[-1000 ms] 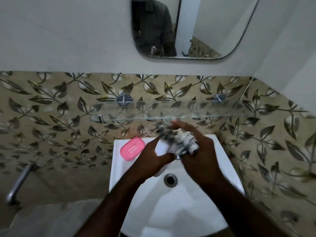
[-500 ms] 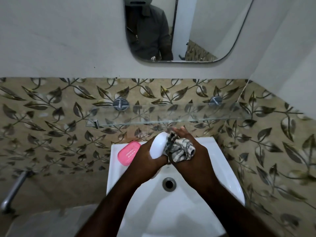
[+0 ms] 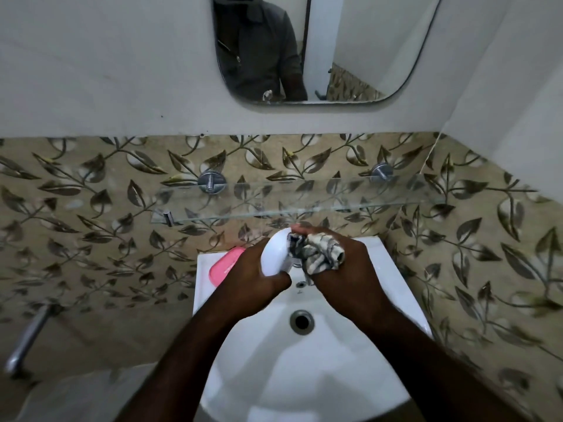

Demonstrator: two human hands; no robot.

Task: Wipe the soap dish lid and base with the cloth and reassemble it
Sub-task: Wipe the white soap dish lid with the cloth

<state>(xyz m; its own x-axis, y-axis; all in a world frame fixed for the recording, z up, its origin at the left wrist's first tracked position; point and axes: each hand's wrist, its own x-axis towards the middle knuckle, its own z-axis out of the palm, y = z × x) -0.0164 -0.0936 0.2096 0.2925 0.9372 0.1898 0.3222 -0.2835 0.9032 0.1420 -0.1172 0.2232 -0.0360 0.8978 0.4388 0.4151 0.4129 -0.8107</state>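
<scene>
The hands are both closed above the sink [image 3: 396, 269], the left hand [image 3: 253, 275] around a white soap dish part [image 3: 274, 254] held upright, long axis pointing away, the right hand [image 3: 347, 269] pressing the bunched cloth [image 3: 320, 254] against it, while the pink part [image 3: 224, 264] lies just left on the rim.
</scene>
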